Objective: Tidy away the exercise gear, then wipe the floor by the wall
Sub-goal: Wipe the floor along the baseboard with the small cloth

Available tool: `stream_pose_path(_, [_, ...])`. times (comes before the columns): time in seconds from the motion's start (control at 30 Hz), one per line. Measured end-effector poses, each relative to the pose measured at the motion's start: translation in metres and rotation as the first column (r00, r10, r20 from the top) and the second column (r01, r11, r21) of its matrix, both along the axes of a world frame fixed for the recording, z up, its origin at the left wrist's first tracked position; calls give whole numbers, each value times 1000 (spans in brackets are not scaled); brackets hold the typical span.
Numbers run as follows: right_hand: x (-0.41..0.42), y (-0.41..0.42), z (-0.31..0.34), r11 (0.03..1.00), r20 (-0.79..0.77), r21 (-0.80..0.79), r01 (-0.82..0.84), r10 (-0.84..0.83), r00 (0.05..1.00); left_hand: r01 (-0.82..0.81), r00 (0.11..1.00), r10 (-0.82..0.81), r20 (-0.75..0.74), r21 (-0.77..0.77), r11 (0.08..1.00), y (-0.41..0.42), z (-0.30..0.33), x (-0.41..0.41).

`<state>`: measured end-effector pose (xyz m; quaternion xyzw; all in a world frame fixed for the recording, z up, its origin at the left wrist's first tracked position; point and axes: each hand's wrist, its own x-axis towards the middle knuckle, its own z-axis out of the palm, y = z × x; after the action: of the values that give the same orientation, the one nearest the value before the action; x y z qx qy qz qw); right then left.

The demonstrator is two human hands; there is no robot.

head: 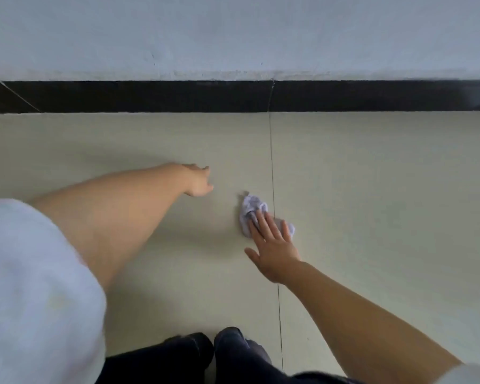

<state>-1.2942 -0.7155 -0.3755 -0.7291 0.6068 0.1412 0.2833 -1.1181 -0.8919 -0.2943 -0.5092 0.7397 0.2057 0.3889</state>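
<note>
A small crumpled white cloth (252,208) lies on the pale tiled floor (372,176), just left of a tile joint. My right hand (272,245) lies flat on the cloth's near part, fingers straight and spread, pressing it to the floor. My left hand (198,180) reaches out to the left of the cloth, a short gap away, fingers extended forward and holding nothing; whether it touches the floor I cannot tell. No exercise gear is in view.
A black skirting strip (178,97) runs along the foot of the white wall (233,34) beyond the hands. My dark-trousered knees (205,353) are at the bottom centre. White sleeves show at the lower left and lower right corners.
</note>
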Motion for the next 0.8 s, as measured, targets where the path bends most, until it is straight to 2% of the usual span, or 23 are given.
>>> stream_pose_path(0.07, [-23,7,2,998,28,15,-68,68,997,141,987,-139,-79,9,990,-1,3,-33])
stream_pose_path(0.1, [-45,9,2,1000,-1,6,-11,11,1000,235,967,-229,-110,45,971,5,3,-46])
stream_pose_path(0.17, [-99,12,-2,969,-78,-21,246,-247,966,361,928,-346,-135,113,926,18,-4,-61])
stream_pose_path(0.23, [-153,13,-2,857,-136,-21,515,-513,848,428,901,-415,-127,104,898,28,-17,-62])
stream_pose_path(0.3, [-186,6,3,698,-173,-11,716,-707,686,418,903,-412,-123,28,908,32,-33,-54])
stream_pose_path(0.37, [-185,-7,2,536,-180,-25,844,-833,524,282,947,-286,-148,-50,958,29,-49,-40])
stream_pose_path(0.4, [-172,-13,2,497,-167,-41,867,-859,484,200,964,-209,-165,-70,977,27,-57,-33])
stream_pose_path(0.43, [-153,-16,-1,530,-152,-76,845,-843,516,136,972,-148,-180,-77,988,24,-64,-27])
stream_pose_path(0.47, [-127,-17,-4,631,-127,-116,767,-776,618,93,975,-107,-194,-78,993,22,-70,-21])
stream_pose_path(0.53, [-66,-12,-14,843,-33,-165,512,-524,851,57,972,-76,-221,-88,994,21,-82,-13])
stream_pose_path(0.6, [-26,-15,-22,946,6,-187,265,-268,963,37,966,-58,-253,-85,996,20,-89,-12])
stream_pose_path(0.73, [-54,-63,-24,969,-78,-232,-80,64,995,33,953,-45,-300,-46,998,16,-93,-11])
stream_pose_path(0.8, [-79,-95,-20,973,-98,-202,-108,90,991,37,948,-47,-315,-37,999,16,-94,-9])
